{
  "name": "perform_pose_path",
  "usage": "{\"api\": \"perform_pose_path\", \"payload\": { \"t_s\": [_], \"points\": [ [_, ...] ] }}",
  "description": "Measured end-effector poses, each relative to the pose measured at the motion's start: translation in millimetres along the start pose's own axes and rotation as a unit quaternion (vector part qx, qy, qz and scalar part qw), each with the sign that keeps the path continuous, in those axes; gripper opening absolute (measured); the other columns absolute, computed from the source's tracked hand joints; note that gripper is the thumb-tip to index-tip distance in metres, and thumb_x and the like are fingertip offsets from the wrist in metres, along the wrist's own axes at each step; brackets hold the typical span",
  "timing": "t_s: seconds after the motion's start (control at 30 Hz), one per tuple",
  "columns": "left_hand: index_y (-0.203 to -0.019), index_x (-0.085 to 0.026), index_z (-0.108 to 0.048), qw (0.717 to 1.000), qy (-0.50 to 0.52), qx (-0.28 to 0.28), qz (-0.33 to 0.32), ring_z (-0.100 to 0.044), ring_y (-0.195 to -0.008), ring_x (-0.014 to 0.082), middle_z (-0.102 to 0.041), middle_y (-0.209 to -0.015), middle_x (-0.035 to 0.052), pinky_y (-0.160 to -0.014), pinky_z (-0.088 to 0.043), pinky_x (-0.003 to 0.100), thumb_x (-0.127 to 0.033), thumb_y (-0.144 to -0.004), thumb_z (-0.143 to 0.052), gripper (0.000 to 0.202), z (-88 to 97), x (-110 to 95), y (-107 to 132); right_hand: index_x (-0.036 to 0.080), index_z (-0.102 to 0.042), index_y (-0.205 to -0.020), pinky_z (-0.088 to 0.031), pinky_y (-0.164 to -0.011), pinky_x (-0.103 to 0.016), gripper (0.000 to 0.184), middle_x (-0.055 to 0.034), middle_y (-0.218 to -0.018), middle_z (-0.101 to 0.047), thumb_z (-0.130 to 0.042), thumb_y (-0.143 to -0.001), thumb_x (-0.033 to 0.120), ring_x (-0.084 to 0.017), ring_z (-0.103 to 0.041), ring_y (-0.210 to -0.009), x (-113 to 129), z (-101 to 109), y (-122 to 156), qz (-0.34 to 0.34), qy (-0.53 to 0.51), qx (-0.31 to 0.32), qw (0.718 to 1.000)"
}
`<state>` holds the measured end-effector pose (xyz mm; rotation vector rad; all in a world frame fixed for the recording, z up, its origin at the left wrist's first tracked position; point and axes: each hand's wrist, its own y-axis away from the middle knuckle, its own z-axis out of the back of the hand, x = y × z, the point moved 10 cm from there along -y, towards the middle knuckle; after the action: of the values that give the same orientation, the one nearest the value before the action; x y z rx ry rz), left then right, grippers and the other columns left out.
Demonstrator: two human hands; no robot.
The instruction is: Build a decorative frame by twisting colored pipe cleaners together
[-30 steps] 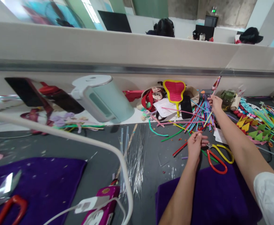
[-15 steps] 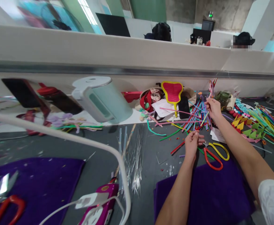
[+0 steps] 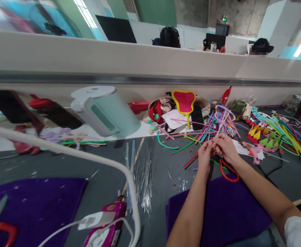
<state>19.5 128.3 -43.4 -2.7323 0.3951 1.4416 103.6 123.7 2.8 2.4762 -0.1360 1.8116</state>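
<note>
My left hand and my right hand meet above the dark table, fingertips pinched together. Thin pink pipe cleaners rise from between the fingers towards a purple loop; whether the loop is joined to them I cannot tell. My fingers cover the lower ends. Just beneath my right hand lie scissors, with one red handle showing and the rest hidden. Behind both hands spreads a heap of coloured pipe cleaners.
A folded purple cloth lies under my forearms. To the right are a pink glue gun and folded yellow and green pieces. Silvery wires, a pale blue kettle and a curved white bar are leftward.
My right hand has come down from the heap to meet my left hand, and the pink strands now stand above the fingers. The scissors' yellow handle is now covered. The view has shifted slightly right.
</note>
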Motion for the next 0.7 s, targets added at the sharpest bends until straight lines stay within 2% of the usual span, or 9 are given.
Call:
{"api": "perform_pose_path", "payload": {
  "t_s": [0.2, 0.33, 0.47, 0.57, 0.7],
  "points": [
    [-0.090, -0.012, -0.068, 0.998, 0.051, -0.006, 0.024, -0.059, -0.054, 0.0109, -0.069, -0.075, 0.0066, -0.049, -0.043, 0.019, -0.051, -0.066, -0.071, 0.047, 2.5, -5, 0, 0.020, -0.048, -0.079, -0.034, -0.027, -0.013, 0.034, 0.0021, -0.058, -0.067, -0.071, -0.069, 0.043, -0.009, -0.054, -0.032, -30, -31, 38, -0.068, 0.033, 0.080, 0.994],
    [-0.090, -0.011, -0.068, 0.998, 0.051, 0.015, 0.030, -0.059, -0.055, 0.0103, -0.069, -0.073, 0.0070, -0.051, -0.043, 0.019, -0.044, -0.064, -0.075, 0.042, 1.1, -9, -3, 0.020, -0.045, -0.077, -0.035, -0.027, -0.014, 0.037, 0.0026, -0.055, -0.066, -0.072, -0.067, 0.044, -0.010, -0.055, -0.032, -36, -38, 47, -0.095, 0.051, 0.096, 0.989],
    [-0.087, -0.012, -0.069, 0.999, 0.021, 0.008, 0.025, -0.054, -0.049, 0.0078, -0.067, -0.067, 0.0036, -0.046, -0.040, 0.017, -0.036, -0.062, -0.078, 0.036, 6.1, -15, -4, 0.020, -0.044, -0.077, -0.037, -0.028, -0.015, 0.039, 0.0030, -0.056, -0.066, -0.071, -0.068, 0.047, -0.011, -0.056, -0.033, -38, -43, 52, -0.105, 0.066, 0.124, 0.985],
    [-0.090, -0.012, -0.069, 0.999, 0.024, 0.000, 0.028, -0.055, -0.048, 0.0084, -0.063, -0.060, 0.0006, -0.048, -0.042, 0.018, -0.031, -0.063, -0.077, 0.035, 11.9, -19, -5, 0.018, -0.049, -0.075, -0.038, -0.029, -0.014, 0.038, 0.0018, -0.057, -0.066, -0.066, -0.073, 0.053, -0.011, -0.059, -0.036, -39, -37, 51, -0.091, 0.098, 0.135, 0.982],
    [-0.084, -0.012, -0.068, 0.998, 0.066, -0.005, -0.015, -0.058, -0.053, 0.0098, -0.054, -0.050, -0.0042, -0.059, -0.049, 0.021, -0.025, -0.064, -0.075, 0.025, 20.9, -38, -6, 0.017, -0.054, -0.075, -0.038, -0.031, -0.014, 0.045, 0.0007, -0.054, -0.064, -0.056, -0.076, 0.062, -0.010, -0.059, -0.037, -37, -9, 38, -0.075, 0.075, 0.083, 0.991]
  ]
}}
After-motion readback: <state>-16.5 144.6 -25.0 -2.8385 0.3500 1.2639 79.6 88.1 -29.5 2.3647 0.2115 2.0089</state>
